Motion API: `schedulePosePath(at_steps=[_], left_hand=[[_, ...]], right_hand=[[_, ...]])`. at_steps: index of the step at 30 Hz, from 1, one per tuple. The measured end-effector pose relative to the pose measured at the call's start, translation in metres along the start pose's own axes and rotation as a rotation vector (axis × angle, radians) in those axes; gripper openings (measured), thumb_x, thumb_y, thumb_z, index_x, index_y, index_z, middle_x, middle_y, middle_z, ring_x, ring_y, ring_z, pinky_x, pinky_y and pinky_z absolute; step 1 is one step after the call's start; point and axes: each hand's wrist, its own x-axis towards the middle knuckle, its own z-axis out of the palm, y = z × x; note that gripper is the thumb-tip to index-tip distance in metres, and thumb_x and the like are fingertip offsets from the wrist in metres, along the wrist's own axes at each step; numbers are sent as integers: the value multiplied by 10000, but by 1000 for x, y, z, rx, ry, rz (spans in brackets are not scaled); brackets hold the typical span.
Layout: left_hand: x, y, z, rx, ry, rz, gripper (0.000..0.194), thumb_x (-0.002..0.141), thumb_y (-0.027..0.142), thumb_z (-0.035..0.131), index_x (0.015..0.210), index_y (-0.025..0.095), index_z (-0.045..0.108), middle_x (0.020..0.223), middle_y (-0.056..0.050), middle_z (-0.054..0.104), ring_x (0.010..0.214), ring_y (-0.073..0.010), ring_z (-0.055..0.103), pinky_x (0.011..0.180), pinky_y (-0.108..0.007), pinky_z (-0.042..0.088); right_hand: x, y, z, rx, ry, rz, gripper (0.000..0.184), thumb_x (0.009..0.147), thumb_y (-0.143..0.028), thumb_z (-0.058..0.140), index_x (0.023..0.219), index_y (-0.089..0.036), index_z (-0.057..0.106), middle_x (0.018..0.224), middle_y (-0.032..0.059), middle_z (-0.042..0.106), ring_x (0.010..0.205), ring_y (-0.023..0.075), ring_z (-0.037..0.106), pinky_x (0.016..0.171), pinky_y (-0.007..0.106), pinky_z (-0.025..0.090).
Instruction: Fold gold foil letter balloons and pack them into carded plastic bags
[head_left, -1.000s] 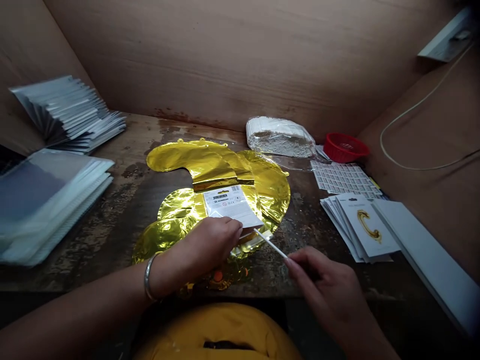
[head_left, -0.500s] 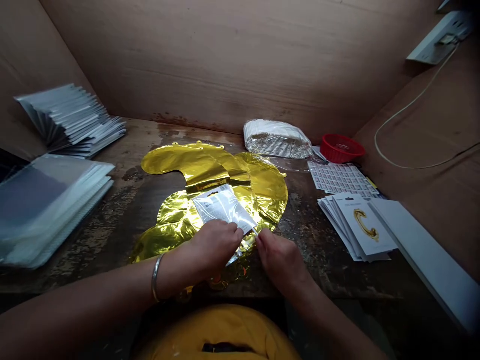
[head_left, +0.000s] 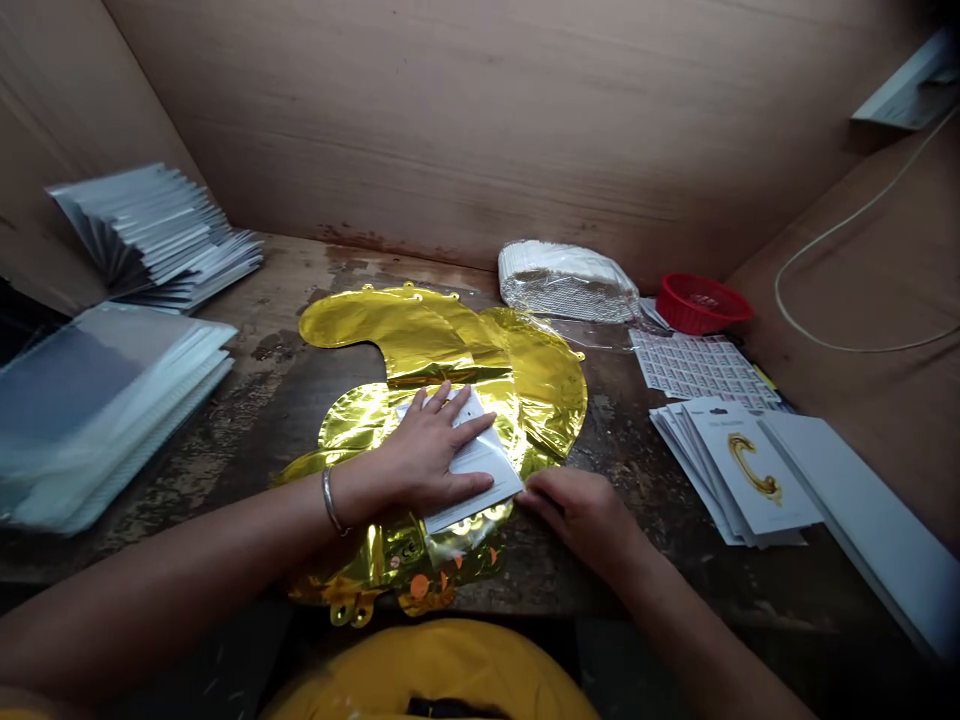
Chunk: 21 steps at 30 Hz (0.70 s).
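Observation:
A white printed card in a clear plastic sleeve (head_left: 480, 470) lies tilted on several gold foil balloons (head_left: 442, 330) spread over the table. My left hand (head_left: 427, 445), a bangle on its wrist, rests flat on the card with fingers spread and covers much of its face. At the card's lower right corner, my right hand (head_left: 574, 505) is closed, thumb and forefinger pinched together. What it pinches is hidden. Below the card, the sleeve's clear edge shows over the foil, near small orange spots.
Clear plastic sleeves (head_left: 112, 410) are stacked at left, with fanned packets (head_left: 165, 235) behind. White sticks in plastic (head_left: 566, 283), a red tub (head_left: 701, 303) and a printed sheet (head_left: 697, 365) sit at back right. Cards picturing a gold C (head_left: 750, 475) lie beside a white box (head_left: 862, 520).
My left hand has opened from a closed grip and now lies flat on the card. My right hand stays at the corner, where a thin white stick showed before. The view has shifted slightly.

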Motion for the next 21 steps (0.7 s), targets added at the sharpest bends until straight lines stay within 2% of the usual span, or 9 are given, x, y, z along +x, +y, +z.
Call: schedulePosePath(at_steps=[2,5,10,18,21], left_hand=[[-1,2,-1,1,9,-3,808,812,748,449,1488,333,300,1590,-147,158,1431,-449,139,1101,-636,143],[-1,2,-2,5,-8,-11,802,812,746,451,1485,333,310,1591,-147,152,1429,-460,130,1097,-636,150],[-2,0,-1,5,-12,4,794,817,751,431,1485,339,305,1592,-135,154,1434,-455,109,1104,-633,128],[-1,-2,3,17,0,18,797,817,754,426,1486,340,302,1586,-143,175,1434,-450,118,1105,-638,103],[3,-3,-2,20,-13,56,816,801,759,456,1480,328,321,1583,-144,187,1428,-456,134,1097,-656,108]], right_hand=[[9,1,0,-1,-10,6,163,890,-262,632,749,-184,611,715,15,613,656,173,559,619,282,410],[12,-1,-6,22,-45,5,48,861,-191,666,836,-203,626,786,-7,639,712,152,585,643,250,426],[7,-1,-6,7,-35,14,57,905,-161,595,865,-197,616,830,8,638,773,154,594,706,255,447],[10,-17,-3,-115,-55,-1,139,936,-162,501,832,-172,593,793,53,603,714,204,571,655,332,472],[8,-28,-5,-138,44,-85,145,941,-152,489,950,-145,634,993,119,651,913,244,612,806,395,515]])
